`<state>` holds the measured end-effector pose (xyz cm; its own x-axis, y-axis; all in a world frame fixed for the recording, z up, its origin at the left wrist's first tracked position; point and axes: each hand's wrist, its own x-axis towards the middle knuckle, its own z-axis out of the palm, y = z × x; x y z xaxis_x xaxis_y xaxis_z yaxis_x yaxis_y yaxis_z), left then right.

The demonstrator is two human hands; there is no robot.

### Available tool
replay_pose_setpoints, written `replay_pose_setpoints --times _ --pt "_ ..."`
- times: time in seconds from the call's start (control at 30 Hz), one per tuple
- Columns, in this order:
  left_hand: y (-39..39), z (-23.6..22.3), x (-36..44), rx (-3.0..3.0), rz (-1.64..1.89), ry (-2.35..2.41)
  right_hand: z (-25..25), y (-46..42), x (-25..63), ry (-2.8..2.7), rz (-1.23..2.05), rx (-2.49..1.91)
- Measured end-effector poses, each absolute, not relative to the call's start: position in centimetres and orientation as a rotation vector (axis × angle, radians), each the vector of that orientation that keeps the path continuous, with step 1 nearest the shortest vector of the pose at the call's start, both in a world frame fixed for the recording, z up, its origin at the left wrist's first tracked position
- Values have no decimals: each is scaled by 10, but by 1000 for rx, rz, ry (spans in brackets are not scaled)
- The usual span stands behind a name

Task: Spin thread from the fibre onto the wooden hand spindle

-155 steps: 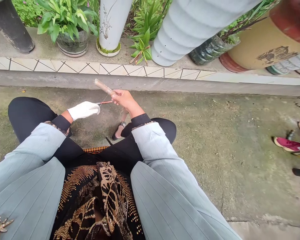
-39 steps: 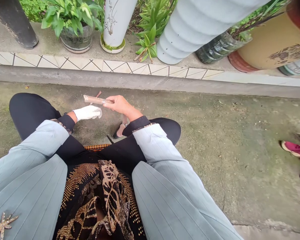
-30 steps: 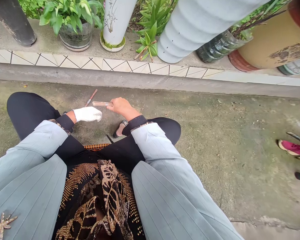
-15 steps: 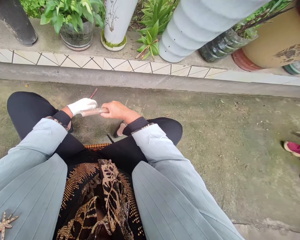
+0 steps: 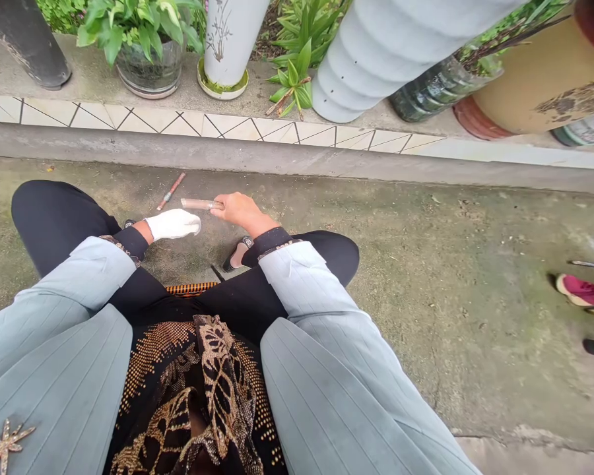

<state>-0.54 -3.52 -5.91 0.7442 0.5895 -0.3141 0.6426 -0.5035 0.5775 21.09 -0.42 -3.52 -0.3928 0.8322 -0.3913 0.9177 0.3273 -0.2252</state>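
My right hand [image 5: 238,210], bare, is closed round one end of a brownish stick-like piece [image 5: 198,204] that looks partly wrapped in clear film. Its free end points left, above my left hand [image 5: 174,224]. That hand wears a white glove, its fingers curled together; whatever they may hold is hidden from me. A small gap separates the glove from the piece. Just beyond the glove, a thin reddish-brown stick [image 5: 177,182] with a greyish band round its middle lies aslant on the concrete ground.
A low tiled ledge [image 5: 188,123] runs across the front, bearing a leafy plant in a clear pot [image 5: 148,69], a white vase [image 5: 231,46], a ribbed white container [image 5: 371,59] and a tan pot [image 5: 529,79]. At far right is another person's pink shoe [image 5: 580,290].
My gloved left hand has come off the wrapped piece and moved slightly right and down. My right hand has moved right and up with the piece, exposing more of the reddish stick.
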Motion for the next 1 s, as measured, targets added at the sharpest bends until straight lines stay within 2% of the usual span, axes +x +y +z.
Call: replay_pose_setpoints --times 0.2,0.3,0.4,0.5,0.6,0.67,0.77,0.87,1.0 --pt "-42 -62 0 2475 -259 966 -44 -14 198 2282 -650 1239" --pt "-34 -56 -7 2462 -215 1001 -38 -20 196 2331 -860 1046" --pt "-21 -49 -21 2248 -52 952 -23 -20 202 2455 -1208 976" --pt "-16 -48 -28 1985 203 966 -7 -13 215 2581 -1677 1191" --pt "-25 -49 -20 1815 302 977 -4 -2 227 2600 -2038 1639" --pt "-34 -50 -10 1833 209 914 -10 5 232 2534 -1930 1934" --pt "-44 -49 2 1962 112 799 -24 9 234 2438 -1323 2115" --pt "-44 -46 3 2081 99 762 -34 6 229 2395 -824 1986" --pt "-35 -35 -7 2142 145 913 -40 -1 216 2391 -565 1668"
